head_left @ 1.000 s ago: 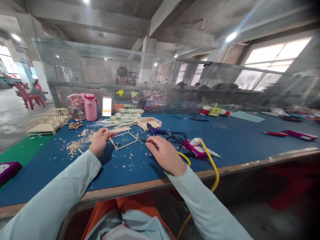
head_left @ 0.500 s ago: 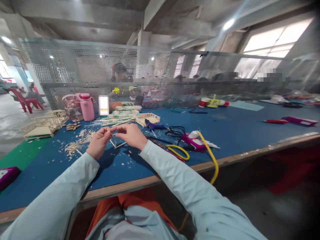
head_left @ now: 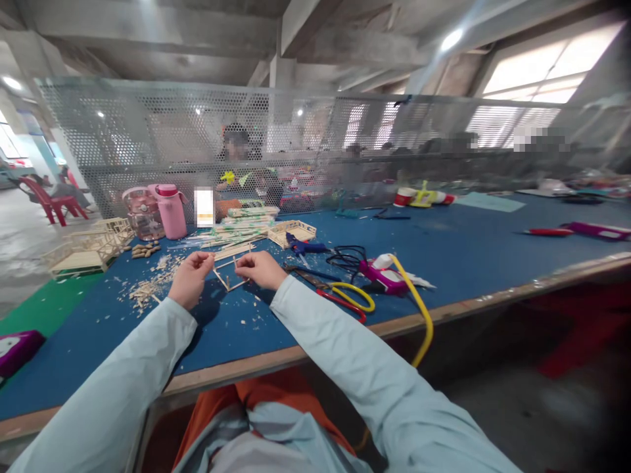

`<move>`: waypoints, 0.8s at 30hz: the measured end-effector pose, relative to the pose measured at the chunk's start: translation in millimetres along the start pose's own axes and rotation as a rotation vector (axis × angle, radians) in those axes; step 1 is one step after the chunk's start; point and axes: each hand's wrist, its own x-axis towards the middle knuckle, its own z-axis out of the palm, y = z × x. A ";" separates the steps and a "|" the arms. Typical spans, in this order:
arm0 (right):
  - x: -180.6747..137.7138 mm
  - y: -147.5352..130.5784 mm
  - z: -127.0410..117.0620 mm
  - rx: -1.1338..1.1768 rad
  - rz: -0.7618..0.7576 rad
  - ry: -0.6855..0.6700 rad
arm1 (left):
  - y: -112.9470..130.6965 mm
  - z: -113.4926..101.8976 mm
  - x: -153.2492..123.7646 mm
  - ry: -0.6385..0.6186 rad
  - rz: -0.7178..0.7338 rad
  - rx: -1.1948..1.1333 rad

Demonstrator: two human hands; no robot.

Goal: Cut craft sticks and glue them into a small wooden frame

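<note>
A small frame of thin wooden sticks (head_left: 231, 270) rests on the blue table top (head_left: 444, 256), just in front of me. My left hand (head_left: 190, 278) pinches its left side with curled fingers. My right hand (head_left: 259, 269) is closed on its right side. Both pale blue sleeves reach in from below. Wood chips (head_left: 148, 284) lie scattered to the left of my left hand.
Right of my hands lie scissors with red and yellow handles (head_left: 345, 297), a blue glue gun (head_left: 305, 247), black cable, a pink tool (head_left: 382, 276) and a yellow hose (head_left: 419, 305). Behind are stick bundles (head_left: 241, 230), a pink bottle (head_left: 171, 210), finished stick models (head_left: 83, 249) and a mesh screen with a person behind it.
My right hand left the table near the black cable, swung left and closed on the stick frame's right side. My left hand kept its hold on the left side.
</note>
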 end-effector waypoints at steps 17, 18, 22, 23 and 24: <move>4.7 27.6 17.2 -0.152 -0.053 -0.082 | -15.7 -5.5 1.7 -0.250 -0.251 0.217; 4.6 27.8 17.5 -0.145 -0.049 -0.084 | -15.8 -5.7 1.3 -0.273 -0.226 0.231; 3.5 26.6 18.3 -0.134 -0.036 -0.083 | -19.3 -9.4 2.7 -0.355 -0.113 0.352; 3.2 25.8 18.2 -0.141 -0.038 -0.080 | -20.1 -10.5 3.3 -0.359 -0.084 0.391; 2.9 25.0 18.0 -0.149 -0.043 -0.078 | -20.7 -11.5 3.8 -0.357 -0.057 0.432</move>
